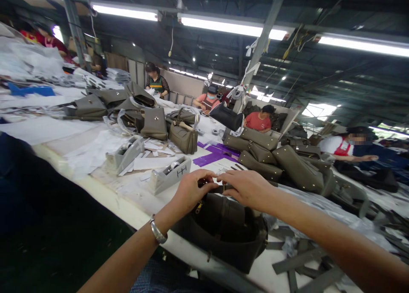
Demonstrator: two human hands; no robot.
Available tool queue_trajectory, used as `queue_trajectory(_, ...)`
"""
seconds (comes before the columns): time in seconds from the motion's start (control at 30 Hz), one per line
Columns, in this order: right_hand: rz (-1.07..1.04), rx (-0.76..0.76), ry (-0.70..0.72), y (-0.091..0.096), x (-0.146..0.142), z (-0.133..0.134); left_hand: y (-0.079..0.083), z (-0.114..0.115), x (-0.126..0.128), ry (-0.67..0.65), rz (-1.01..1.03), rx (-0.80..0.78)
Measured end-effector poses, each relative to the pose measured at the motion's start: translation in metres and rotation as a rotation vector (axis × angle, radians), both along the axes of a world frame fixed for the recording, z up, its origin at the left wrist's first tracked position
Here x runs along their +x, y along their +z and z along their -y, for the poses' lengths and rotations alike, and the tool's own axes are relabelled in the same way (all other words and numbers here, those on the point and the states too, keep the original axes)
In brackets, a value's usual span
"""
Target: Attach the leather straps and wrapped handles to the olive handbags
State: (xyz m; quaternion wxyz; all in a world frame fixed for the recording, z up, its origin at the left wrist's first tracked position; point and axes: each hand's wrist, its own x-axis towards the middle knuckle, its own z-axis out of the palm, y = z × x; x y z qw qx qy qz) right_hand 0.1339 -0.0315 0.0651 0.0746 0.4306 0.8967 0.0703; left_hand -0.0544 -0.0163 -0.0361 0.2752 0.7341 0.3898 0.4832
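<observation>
A dark olive handbag [228, 248] stands with its mouth open at the table's front edge, tilted towards me. At its far rim, my left hand [193, 190] is closed, thumb and fingers pinching a short dark strap [217, 189]. My right hand [247, 191] grips the other end of this strap from the right, its fingers bent towards the left hand's fingertips. A gold-coloured zip pull [198, 208] hangs inside the bag below my left hand. Whether the strap is attached to the bag is hidden by my fingers.
Two grey tape dispensers [171, 173] stand left of my hands. Finished-looking olive handbags [183, 135] sit behind them, with more bags [297, 169] piled at right. Loose dark strips [298, 261] lie right of the open bag. Several people work across the table.
</observation>
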Motion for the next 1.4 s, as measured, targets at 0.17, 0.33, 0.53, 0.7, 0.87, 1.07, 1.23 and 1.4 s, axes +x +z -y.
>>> queue_trajectory(0.17, -0.141, -0.073, 0.047, -0.005, 0.012, -0.009, -0.008, 0.003, -0.001, -0.063, -0.085, 0.09)
queue_trajectory(0.33, -0.127, 0.11, 0.09, -0.014, 0.015, -0.007, -0.007, 0.009, 0.006, 0.041, -0.044, 0.086)
queue_trajectory(0.53, -0.088, 0.227, 0.096, -0.027, 0.008, 0.007, -0.015, 0.017, 0.007, 0.011, -0.045, 0.108)
queue_trajectory(0.7, -0.239, 0.273, 0.161, -0.034, 0.014, 0.01, -0.016, 0.016, 0.002, -0.021, -0.072, 0.166)
queue_trajectory(0.87, -0.502, 0.204, 0.249, -0.042, 0.02, 0.005, -0.015, 0.017, 0.009, -0.014, 0.095, 0.181)
queue_trajectory(1.07, -0.744, 0.057, 0.192, -0.046, 0.021, 0.005, -0.017, 0.02, 0.004, 0.028, 0.035, 0.136)
queue_trajectory(1.23, -0.825, -0.034, 0.055, -0.053, 0.022, 0.005, -0.012, 0.023, -0.011, 0.172, -0.247, 0.084)
queue_trajectory(1.4, -0.777, -0.083, 0.003, -0.053, 0.018, 0.004, -0.013, 0.015, -0.028, 0.015, -0.129, -0.096)
